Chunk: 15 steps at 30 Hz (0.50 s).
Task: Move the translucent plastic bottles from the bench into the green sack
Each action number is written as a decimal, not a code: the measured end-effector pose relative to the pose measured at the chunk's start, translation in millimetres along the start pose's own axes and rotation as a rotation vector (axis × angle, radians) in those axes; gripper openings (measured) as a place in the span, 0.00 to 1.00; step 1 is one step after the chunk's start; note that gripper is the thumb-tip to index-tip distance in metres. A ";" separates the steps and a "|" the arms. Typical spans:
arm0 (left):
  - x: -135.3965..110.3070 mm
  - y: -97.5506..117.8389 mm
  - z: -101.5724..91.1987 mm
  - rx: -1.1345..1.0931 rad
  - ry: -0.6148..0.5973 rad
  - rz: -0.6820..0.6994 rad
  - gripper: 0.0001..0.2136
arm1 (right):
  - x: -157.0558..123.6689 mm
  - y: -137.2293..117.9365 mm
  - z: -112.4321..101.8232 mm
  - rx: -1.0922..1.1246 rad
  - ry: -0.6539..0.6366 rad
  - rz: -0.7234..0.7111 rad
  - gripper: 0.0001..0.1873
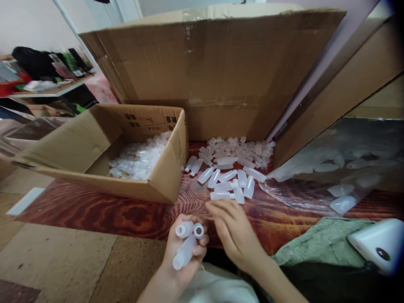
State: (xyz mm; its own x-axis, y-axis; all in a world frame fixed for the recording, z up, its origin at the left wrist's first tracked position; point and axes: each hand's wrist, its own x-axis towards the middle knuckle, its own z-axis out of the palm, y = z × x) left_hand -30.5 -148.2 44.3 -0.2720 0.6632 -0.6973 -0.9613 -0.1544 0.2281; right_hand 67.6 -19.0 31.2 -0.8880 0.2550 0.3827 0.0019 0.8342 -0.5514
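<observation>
My left hand (184,248) is closed around a few small translucent plastic bottles (186,244), their open necks pointing up and left. My right hand (232,229) reaches forward beside it, fingers curled toward the near edge of a loose heap of the same bottles (225,179) lying on the red-brown wooden board (94,210). I cannot make out anything between its fingertips. Behind those bottles lies a cluster of small white caps (240,147).
An open cardboard box (158,185) at the left holds many clear bottles. A tall cardboard wall (221,71) stands behind. A clear plastic bag (331,172) with more bottles lies at the right, a green cloth (318,242) and a white device (378,244) nearer me.
</observation>
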 end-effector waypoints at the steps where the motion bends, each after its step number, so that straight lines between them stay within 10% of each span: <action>1: -1.0 0.9 -0.6 -0.035 -0.016 -0.025 0.09 | 4.2 10.5 -1.8 -0.102 0.010 0.015 0.16; 7: -4.0 5.2 1.8 -0.137 0.027 -0.050 0.14 | 13.0 45.8 -3.3 -0.296 -0.090 -0.005 0.12; 15: 7.4 -4.5 9.3 -0.160 0.092 0.145 0.07 | -13.9 -19.7 -37.9 0.185 -0.128 -0.019 0.09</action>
State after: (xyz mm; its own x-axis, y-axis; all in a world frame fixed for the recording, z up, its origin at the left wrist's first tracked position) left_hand -27.8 -135.8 44.4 -0.4036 0.5568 -0.7259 -0.9045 -0.3625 0.2248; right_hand 97.4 -20.5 64.9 -0.9381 0.1659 0.3040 -0.0898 0.7313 -0.6761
